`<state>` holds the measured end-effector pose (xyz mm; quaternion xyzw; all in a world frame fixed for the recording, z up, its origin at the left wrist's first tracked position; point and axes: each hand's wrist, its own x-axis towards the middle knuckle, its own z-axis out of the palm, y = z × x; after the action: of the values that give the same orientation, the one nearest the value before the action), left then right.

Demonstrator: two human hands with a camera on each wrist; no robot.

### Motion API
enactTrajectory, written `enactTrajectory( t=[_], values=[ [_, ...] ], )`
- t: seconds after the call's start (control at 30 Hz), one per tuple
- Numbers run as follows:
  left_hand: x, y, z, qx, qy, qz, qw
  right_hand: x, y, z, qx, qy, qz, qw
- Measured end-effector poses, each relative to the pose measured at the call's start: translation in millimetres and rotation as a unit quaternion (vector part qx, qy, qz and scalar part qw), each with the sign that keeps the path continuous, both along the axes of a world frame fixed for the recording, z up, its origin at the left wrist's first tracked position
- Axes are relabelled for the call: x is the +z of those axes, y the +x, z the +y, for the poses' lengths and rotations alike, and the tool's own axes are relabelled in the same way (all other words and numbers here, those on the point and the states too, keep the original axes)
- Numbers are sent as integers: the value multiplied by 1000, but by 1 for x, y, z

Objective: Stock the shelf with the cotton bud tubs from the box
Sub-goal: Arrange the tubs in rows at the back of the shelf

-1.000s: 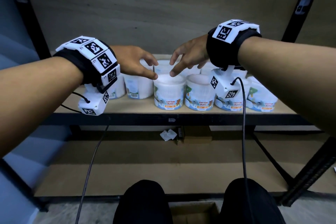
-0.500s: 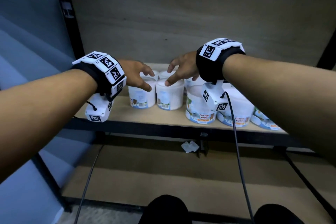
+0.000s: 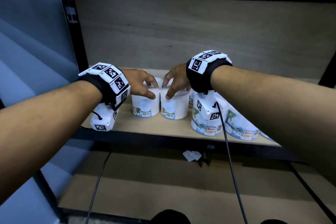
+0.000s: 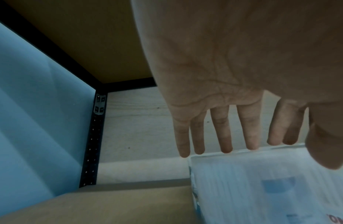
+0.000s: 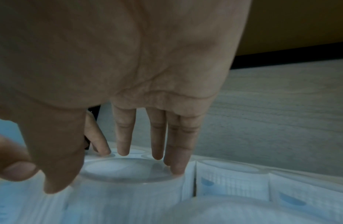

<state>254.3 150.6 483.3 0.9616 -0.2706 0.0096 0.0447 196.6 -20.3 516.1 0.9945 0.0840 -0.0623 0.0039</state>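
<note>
Two white cotton bud tubs stand side by side on the wooden shelf [image 3: 156,128], barcodes facing me. My left hand [image 3: 152,90] holds the left tub [image 3: 142,107] from above, fingertips on the far rim of its lid and thumb at the front. My right hand [image 3: 166,91] grips the right tub [image 3: 175,110] the same way. In the left wrist view the left hand [image 4: 278,150] reaches across that tub [image 4: 262,189]. In the right wrist view the right hand [image 5: 104,172] straddles the clear lid [image 5: 126,169]. The box is out of view.
More tubs labelled COTTON BUDS [image 3: 207,126] stand to the right, partly behind my right wrist camera, and others sit behind the held pair. A black upright post [image 3: 72,32] and a blue wall [image 3: 27,60] bound the left. A crumpled paper [image 3: 191,155] lies on the lower shelf.
My view has swung left and closer to the shelf. Both hands have dropped from hovering over the tubs onto the two lids, side by side.
</note>
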Motion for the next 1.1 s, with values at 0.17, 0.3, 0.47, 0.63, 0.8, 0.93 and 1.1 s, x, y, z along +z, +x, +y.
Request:
enactTrajectory(
  t=[0.17,0.3,0.47,0.63,0.8,0.93,1.1],
  values=[
    [-4,4,4,9,-5,-3,1000,-4,5,-4,-15,32,-3,999],
    [-3,4,4,20,-15,15,1000,-5,6,-5,-24,67,-2,997],
    [0,1,2,27,-4,26,999,-6,3,-5,-25,70,-7,997],
    [2,-7,5,28,-8,41,999,-6,-1,-7,-27,76,-6,997],
    [3,-16,6,28,-7,52,998,-5,-4,-6,-29,91,13,995],
    [4,-20,9,31,-9,59,998,-4,-6,-5,-31,114,25,993],
    [7,-34,12,34,-11,59,998,-2,-13,-2,-41,132,53,989]
  ],
)
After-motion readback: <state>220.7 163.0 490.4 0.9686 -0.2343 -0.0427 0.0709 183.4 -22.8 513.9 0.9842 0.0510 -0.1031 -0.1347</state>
